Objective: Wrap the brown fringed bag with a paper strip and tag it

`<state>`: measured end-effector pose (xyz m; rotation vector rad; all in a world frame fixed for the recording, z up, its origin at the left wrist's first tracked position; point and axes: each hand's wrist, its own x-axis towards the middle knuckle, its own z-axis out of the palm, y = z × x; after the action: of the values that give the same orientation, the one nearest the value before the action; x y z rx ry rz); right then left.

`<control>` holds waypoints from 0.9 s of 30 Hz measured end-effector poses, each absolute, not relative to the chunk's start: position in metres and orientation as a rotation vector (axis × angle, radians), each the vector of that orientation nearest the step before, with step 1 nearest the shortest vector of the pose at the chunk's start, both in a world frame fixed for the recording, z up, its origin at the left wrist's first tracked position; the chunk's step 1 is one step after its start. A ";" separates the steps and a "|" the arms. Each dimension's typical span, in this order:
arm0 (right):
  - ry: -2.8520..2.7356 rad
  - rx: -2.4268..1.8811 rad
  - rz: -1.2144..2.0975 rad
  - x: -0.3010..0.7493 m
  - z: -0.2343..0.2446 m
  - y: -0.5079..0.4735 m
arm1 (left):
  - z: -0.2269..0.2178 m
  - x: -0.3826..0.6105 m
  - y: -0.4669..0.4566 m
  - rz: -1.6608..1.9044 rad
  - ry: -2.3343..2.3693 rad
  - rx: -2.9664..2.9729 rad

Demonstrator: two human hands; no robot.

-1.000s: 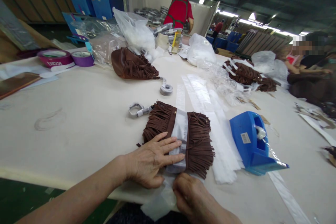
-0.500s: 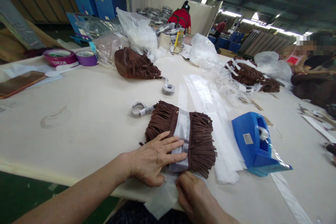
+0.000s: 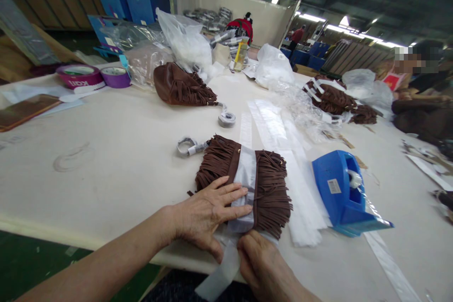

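A dark brown fringed bag [image 3: 272, 193] lies at the table's near edge, with a translucent white plastic strip [image 3: 247, 165] running across its middle. My left hand [image 3: 212, 210] rests flat on both, fingers spread over the strip. At the bag's near side, my right hand [image 3: 260, 259] is closed, its curled fingers pinching the strip's edge; the fingertips are hidden. The strip's loose tail hangs over the table edge between my hands. Beyond the bag's left corner lies a wrapped, coiled strap [image 3: 187, 146].
A blue tape dispenser [image 3: 336, 193] stands to the right, beside a stack of white plastic strips [image 3: 304, 207]. Farther back are another brown fringed bag [image 3: 182, 87], purple tape rolls [image 3: 80, 78], a phone [image 3: 28, 111] and clear plastic bags [image 3: 184, 40]. Other people work beyond.
The strip's loose tail has narrowed and straightened, and my left thumb has shifted slightly down. The bag and both hands otherwise stay in place. A person in red at the back has bent lower.
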<state>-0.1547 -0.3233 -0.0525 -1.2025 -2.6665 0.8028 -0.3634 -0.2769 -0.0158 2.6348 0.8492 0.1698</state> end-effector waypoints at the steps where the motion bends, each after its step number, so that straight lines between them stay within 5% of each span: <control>1: -2.653 -1.202 0.807 -0.155 -0.052 -0.323 | -0.017 -0.363 -0.278 0.189 0.851 2.635; 20: -2.335 -1.015 0.855 -0.137 -0.047 -0.334 | -0.047 -0.353 -0.283 0.481 1.037 2.806; 27: -2.250 -0.862 0.537 -0.146 -0.043 -0.340 | -0.044 -0.353 -0.284 0.485 1.049 2.796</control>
<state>-0.1461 -0.3396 -0.0434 -0.8616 -2.2502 0.5366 -0.3534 -0.2844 -0.0437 2.7963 1.0494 0.4849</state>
